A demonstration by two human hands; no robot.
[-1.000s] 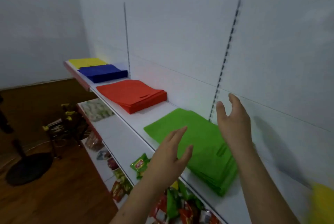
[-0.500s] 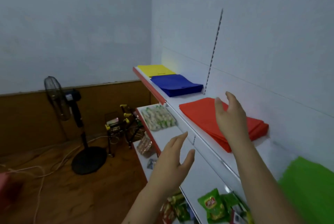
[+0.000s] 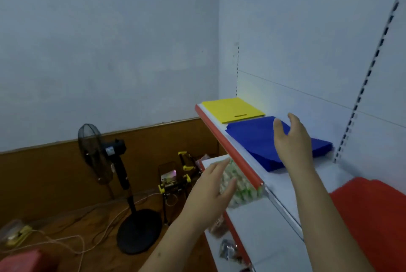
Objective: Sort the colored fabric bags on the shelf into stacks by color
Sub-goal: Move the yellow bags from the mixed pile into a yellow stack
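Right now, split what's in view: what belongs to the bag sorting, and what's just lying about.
Belongs to the job:
- yellow bag stack
- blue bag stack
- red bag stack
- top shelf they lie on
- left hand and right hand, both open, holding nothing

Just lying about:
- standing fan
- green-and-white packets on the lower shelf
- cables on the floor

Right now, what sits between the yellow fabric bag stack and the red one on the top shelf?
Head view: the blue fabric bag stack, with the right hand in front of it.
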